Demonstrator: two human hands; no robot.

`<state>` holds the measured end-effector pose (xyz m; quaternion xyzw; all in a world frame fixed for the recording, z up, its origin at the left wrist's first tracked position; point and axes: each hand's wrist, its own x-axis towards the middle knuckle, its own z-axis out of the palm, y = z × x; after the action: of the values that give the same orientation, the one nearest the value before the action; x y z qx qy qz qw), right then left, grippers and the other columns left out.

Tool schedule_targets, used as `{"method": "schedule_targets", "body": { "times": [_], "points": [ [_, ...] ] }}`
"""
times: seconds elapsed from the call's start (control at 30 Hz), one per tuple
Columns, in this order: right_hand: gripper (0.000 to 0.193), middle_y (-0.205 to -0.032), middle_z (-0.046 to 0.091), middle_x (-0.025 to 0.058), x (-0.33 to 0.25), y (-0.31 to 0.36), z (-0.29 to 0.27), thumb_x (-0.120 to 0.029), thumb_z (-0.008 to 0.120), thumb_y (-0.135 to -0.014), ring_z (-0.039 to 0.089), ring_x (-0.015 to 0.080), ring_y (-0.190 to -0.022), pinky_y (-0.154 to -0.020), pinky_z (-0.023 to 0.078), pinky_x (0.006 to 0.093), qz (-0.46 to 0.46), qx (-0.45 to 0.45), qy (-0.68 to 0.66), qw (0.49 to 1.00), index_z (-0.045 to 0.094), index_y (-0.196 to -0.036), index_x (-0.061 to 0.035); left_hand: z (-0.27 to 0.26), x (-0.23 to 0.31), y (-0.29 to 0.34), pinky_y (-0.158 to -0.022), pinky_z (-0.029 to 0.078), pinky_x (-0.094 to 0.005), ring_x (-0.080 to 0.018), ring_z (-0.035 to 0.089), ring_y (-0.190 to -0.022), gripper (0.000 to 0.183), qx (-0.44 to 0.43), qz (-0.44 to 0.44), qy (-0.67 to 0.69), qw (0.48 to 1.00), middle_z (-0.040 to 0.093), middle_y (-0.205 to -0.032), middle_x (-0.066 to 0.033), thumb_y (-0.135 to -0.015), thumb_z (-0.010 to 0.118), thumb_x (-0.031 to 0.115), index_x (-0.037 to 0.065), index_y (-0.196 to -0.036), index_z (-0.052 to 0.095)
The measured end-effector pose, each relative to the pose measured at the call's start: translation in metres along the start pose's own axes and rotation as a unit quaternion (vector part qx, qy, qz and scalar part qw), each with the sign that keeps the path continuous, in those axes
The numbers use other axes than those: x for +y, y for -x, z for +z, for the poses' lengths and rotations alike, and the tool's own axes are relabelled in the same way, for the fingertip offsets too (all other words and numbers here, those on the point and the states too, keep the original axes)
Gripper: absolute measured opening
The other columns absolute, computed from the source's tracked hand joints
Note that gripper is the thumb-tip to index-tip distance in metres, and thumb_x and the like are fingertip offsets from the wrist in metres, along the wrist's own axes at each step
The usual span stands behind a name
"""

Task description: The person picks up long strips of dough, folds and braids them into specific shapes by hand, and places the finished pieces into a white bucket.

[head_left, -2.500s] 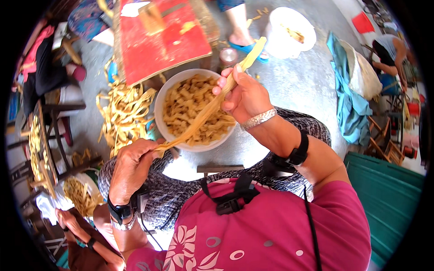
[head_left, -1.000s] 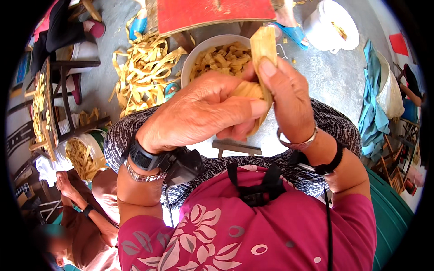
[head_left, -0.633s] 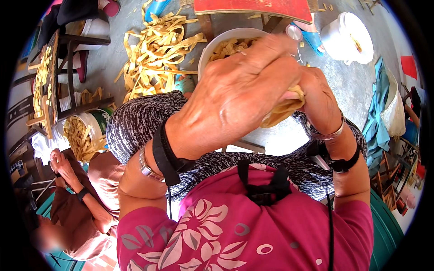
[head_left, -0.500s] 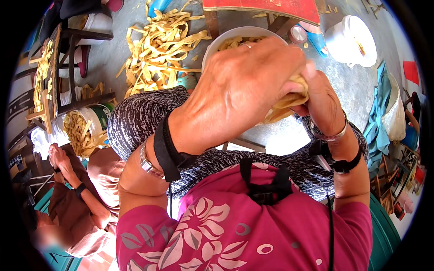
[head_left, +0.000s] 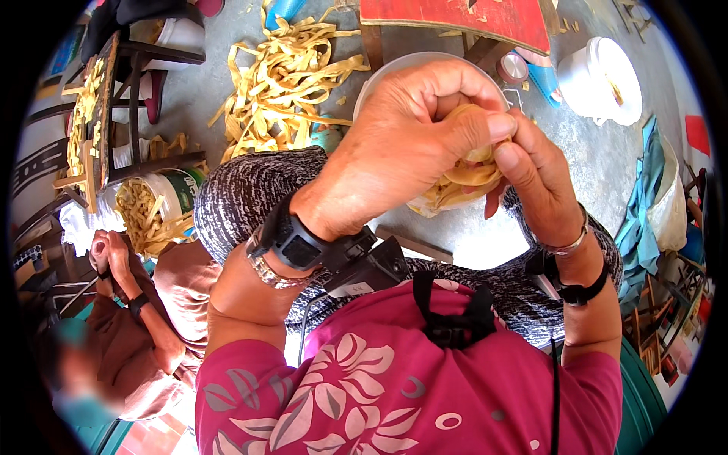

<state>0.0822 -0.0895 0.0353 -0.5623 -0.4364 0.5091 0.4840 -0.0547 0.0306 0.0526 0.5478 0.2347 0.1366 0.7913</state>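
Note:
My left hand (head_left: 413,144) is turned with its thumb side toward me, pinching a bunched, yellow-tan flat strip (head_left: 464,180). On the other side, my right hand (head_left: 540,178) holds the same strip between thumb and fingers. The two hands' fingertips meet at its upper end, and folded loops of the strip hang below them. Just beyond my hands stands a round white tub (head_left: 413,58), partly covered by them. What lies between my fingertips is partly hidden.
A loose pile of similar strips (head_left: 284,91) lies on the floor at left. A red-topped table (head_left: 462,17) stands ahead, a white bucket (head_left: 599,80) at right. A co-worker (head_left: 136,326) sits at left beside a tipped bucket of strip pieces (head_left: 140,208).
My left hand has rolled over, from its back facing up to its thumb side showing. Both hands still grip the strip, with more loops showing. The whole view has shifted slightly.

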Motion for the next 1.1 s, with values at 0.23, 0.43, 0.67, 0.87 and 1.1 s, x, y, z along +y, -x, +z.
{"method": "schedule_targets", "body": {
  "times": [0.23, 0.43, 0.67, 0.87, 1.1],
  "points": [
    [0.025, -0.090, 0.055, 0.0038, 0.003, 0.000, 0.000, -0.023, 0.047, -0.095, 0.056, 0.0073, -0.069, -0.051, 0.050, 0.0198, 0.030, 0.007, 0.024, 0.999, 0.050, -0.107, -0.0022, -0.005, -0.021, -0.005, -0.074, 0.046, -0.0203, -0.0041, 0.055, -0.083, 0.013, -0.024, 0.025, 0.002, 0.999, 0.060, -0.089, 0.0025, -0.090, 0.058, 0.015, 0.003, -0.096, 0.058],
    [0.024, -0.087, 0.057, 0.0036, 0.000, 0.002, -0.011, -0.023, 0.046, -0.095, 0.058, 0.0085, -0.070, -0.051, 0.050, 0.0198, 0.006, 0.036, -0.007, 0.999, 0.051, -0.105, -0.0017, -0.003, -0.013, -0.004, -0.077, 0.047, -0.0224, -0.0073, 0.057, -0.087, 0.019, -0.052, 0.060, 0.036, 0.996, 0.063, -0.093, -0.0033, -0.089, 0.054, 0.008, 0.001, -0.106, 0.059],
    [0.030, -0.088, 0.058, 0.0051, 0.002, 0.001, -0.019, -0.028, 0.041, -0.097, 0.061, 0.0098, -0.072, -0.050, 0.051, 0.0196, -0.009, 0.032, -0.056, 0.998, 0.051, -0.106, -0.0011, -0.006, -0.008, -0.001, -0.084, 0.046, -0.0244, -0.0134, 0.058, -0.098, 0.046, -0.106, 0.022, 0.099, 0.989, 0.056, -0.118, -0.0089, -0.084, 0.059, 0.006, -0.003, -0.128, 0.045],
    [0.031, -0.084, 0.058, 0.0050, 0.010, 0.001, -0.022, -0.030, 0.042, -0.097, 0.062, 0.0095, -0.068, -0.047, 0.051, 0.0206, -0.001, 0.012, -0.068, 0.998, 0.051, -0.103, -0.0007, -0.002, -0.009, -0.005, -0.082, 0.046, -0.0245, -0.0108, 0.058, -0.082, 0.047, -0.115, -0.002, 0.116, 0.987, 0.057, -0.109, -0.0103, -0.083, 0.056, 0.005, -0.002, -0.127, 0.042],
    [0.032, -0.082, 0.058, 0.0052, 0.016, 0.002, -0.022, -0.031, 0.043, -0.097, 0.062, 0.0095, -0.062, -0.045, 0.050, 0.0198, -0.006, 0.030, -0.064, 0.997, 0.051, -0.099, -0.0005, 0.006, -0.019, -0.007, -0.092, 0.041, -0.0273, -0.0150, 0.053, -0.103, 0.044, -0.048, 0.096, -0.062, 0.992, 0.055, -0.109, -0.0076, -0.086, 0.054, 0.010, -0.001, -0.127, 0.044]
  ]
}}
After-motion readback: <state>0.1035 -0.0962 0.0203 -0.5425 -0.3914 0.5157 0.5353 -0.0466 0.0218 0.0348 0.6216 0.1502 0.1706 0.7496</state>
